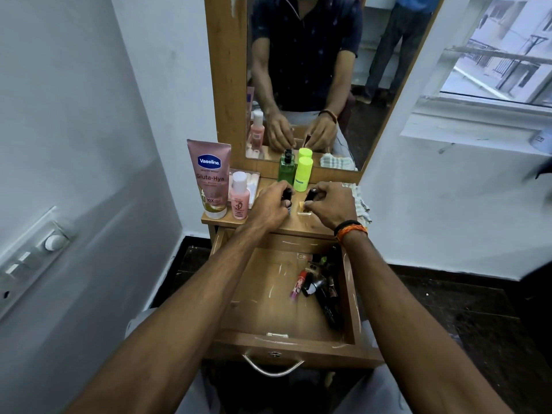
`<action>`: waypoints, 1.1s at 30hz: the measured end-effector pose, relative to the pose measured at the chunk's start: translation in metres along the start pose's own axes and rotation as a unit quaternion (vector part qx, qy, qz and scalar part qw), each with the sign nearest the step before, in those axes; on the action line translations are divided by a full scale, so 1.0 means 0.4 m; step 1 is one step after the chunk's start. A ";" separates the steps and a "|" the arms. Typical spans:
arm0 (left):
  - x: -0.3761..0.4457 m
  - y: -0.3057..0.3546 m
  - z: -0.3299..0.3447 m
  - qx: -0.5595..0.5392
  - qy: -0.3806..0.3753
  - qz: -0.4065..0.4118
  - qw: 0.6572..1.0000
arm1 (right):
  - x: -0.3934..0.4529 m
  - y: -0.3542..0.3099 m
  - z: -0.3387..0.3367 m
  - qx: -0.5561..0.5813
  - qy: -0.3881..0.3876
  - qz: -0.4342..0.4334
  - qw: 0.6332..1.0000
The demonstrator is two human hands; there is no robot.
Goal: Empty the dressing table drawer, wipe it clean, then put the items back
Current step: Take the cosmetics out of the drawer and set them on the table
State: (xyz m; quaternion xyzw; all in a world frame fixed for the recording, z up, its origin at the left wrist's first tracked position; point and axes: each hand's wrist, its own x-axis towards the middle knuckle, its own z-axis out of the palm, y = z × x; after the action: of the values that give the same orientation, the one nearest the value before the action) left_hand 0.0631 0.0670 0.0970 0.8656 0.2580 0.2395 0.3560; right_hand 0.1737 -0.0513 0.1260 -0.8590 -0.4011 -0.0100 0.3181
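Drawer [263, 297] half emptied: small cosmetics [319, 286] remain inside, both hands' fingers [313, 209] pinching dark items onto bench [310, 225]; wiping not begun.

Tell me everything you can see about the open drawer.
The drawer is pulled out under the tabletop, towards the person. It looks like light brown wood-look board with pale scuffs on floor and rims. A curved metal handle hangs on its front panel. Its left side is bare; several small cosmetic tubes, dark and pink, lie clustered along the right wall. Neither hand touches it.
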 end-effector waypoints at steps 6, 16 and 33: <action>-0.005 -0.016 0.009 -0.015 0.018 0.010 1.000 | 0.016 0.025 0.026 0.018 0.004 -0.007 1.000; 0.001 -0.031 0.027 -0.007 0.035 -0.015 0.999 | 0.025 0.050 0.062 0.052 0.019 0.022 0.998; 0.057 -0.035 0.059 -0.043 0.148 -0.061 0.986 | 0.079 0.057 0.109 0.054 0.062 0.023 0.996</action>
State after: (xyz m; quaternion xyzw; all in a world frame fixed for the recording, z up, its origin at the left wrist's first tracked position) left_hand 0.0904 0.0781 0.0769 0.7873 0.3498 0.3532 0.3648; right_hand 0.2006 -0.0166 0.0875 -0.8473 -0.3606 -0.0341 0.3885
